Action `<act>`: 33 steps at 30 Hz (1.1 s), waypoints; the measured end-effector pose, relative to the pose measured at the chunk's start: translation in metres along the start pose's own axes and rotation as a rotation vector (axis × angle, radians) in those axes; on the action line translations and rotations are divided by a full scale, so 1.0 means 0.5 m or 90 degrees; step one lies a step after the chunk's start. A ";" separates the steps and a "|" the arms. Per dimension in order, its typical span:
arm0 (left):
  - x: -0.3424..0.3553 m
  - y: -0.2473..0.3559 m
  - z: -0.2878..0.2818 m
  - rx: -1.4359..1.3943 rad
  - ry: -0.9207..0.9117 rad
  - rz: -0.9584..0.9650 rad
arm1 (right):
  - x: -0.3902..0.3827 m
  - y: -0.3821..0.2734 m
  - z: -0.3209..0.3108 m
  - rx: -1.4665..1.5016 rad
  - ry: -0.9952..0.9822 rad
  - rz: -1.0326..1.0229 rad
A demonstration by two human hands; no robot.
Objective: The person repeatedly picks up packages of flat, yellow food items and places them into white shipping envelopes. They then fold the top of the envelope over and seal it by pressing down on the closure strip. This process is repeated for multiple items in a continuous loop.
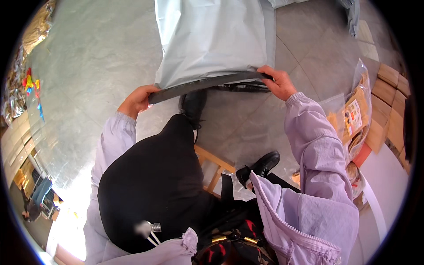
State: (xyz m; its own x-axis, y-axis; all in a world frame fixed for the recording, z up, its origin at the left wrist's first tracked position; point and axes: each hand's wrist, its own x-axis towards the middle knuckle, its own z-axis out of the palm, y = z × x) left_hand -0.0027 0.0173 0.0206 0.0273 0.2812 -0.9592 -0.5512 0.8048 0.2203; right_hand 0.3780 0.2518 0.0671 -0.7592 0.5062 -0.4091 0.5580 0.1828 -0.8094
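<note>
A large pale grey plastic bag (212,37) stretches away from me across the upper middle, its near end edged by a long dark grey band (194,86). My left hand (138,99) is closed on the band's left end, and my right hand (278,83) pinches the right end near its tip. The band is held taut and slightly slanted, higher on the right, with another dark, crinkled strip beneath its right half. Below it are my black shoes and a wooden frame (218,172).
Bags of tan goods (353,115) lie beside stacked cardboard-coloured blocks (383,90) at right. Clear-wrapped items (35,28) and small colourful pieces (31,81) line the left. Another person (31,207) is small at lower left. The grey floor (101,53) spans between.
</note>
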 end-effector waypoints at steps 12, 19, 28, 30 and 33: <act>-0.067 -0.087 0.016 0.710 0.087 0.657 | -0.017 0.029 0.013 0.018 0.068 0.006; -0.039 -0.052 0.061 0.966 0.204 0.889 | -0.037 0.043 0.007 -0.073 0.057 -0.058; -0.017 -0.007 0.055 0.557 0.039 0.637 | -0.004 0.013 -0.028 -0.034 0.118 -0.040; -0.018 0.001 0.075 0.494 0.062 0.733 | 0.021 0.011 -0.037 0.003 0.157 -0.085; 0.006 0.018 0.033 0.542 0.157 0.502 | 0.070 -0.013 -0.048 -0.009 0.142 -0.010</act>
State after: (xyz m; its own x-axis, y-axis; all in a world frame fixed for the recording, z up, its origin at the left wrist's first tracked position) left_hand 0.0063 0.0339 0.0224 -0.2844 0.8222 -0.4930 0.3918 0.5690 0.7230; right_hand 0.3559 0.2885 0.0683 -0.6755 0.6773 -0.2915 0.5523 0.2028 -0.8086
